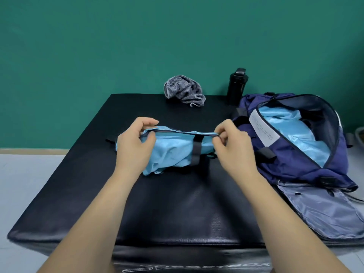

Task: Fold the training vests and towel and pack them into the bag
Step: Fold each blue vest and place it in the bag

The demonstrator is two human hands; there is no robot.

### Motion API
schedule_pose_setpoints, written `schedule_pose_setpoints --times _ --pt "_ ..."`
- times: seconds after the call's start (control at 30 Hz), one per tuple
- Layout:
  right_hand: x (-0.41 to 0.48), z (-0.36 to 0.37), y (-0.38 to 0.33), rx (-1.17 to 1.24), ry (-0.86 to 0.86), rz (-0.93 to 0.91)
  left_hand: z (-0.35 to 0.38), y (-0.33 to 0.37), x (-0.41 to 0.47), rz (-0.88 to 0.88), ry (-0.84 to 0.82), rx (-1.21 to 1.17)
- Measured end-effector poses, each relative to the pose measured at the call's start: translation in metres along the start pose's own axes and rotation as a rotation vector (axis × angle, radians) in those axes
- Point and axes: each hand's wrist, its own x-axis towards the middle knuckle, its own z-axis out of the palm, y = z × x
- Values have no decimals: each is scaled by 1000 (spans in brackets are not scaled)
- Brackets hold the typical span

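a person stands at the near edge of a black padded block (177, 203), both bare forearms reaching in over it. about the middle of the top surface, a little toward the far side, the two hands hold a light blue vest (173, 152) raised just above the block.

the left hand (136, 146) grips the left end of the vest, fingers curled round a bunch of cloth with the thumb across the top. the right hand (234, 148) pinches the right end of the dark-trimmed edge (183, 132) between thumb and bent fingertips. that edge runs taut and nearly level between the hands, and the rest of the vest hangs below it in loose folds, its lower part touching the surface. a dark strap (197, 152) crosses the cloth near the right hand.

a grey striped towel (184, 91) lies crumpled at the far edge of the block, near its middle and well apart from the hands. a black bottle (237, 85) stands upright toward the far right corner, just beside the bag.

the navy bag (291, 164) lies along the right edge, its main opening wide. inside it sits a second blue vest (295, 138), with a white label (264, 131) showing at the opening's left rim. a grey-lined flap (325, 209) of the bag lies open and flat toward the near right corner.

white lettering (197, 267) shows on the block's near face, too blurred to read. behind the block is a green wall (118, 46), and a pale floor (29, 184) shows at the left.
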Motion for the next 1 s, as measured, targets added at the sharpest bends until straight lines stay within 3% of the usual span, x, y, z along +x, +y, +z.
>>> schedule_pose_setpoints --times 0.23,0.37,0.47,0.57,0.7,0.8,0.9,1.0 --pt "15 -2 23 27 36 148 -8 -21 16 -92 63 16" --pt "12 2 19 -59 -206 86 -1 -20 20 -131 48 -64" --pt "-1 14 -11 64 -361 -32 16 -10 14 -85 -32 -72" --pt "-9 29 -37 243 -445 16 36 2 -1 -14 -176 -105" --pt "2 28 -42 362 -319 60 43 4 -11 50 -251 -69" --pt "14 17 -33 391 -236 62 34 -8 -5 -19 -326 -13" --pt "22 2 -21 431 -167 90 27 -25 1 -89 -429 159" --pt "29 -15 -10 436 -79 122 20 -39 11 -84 -422 291"
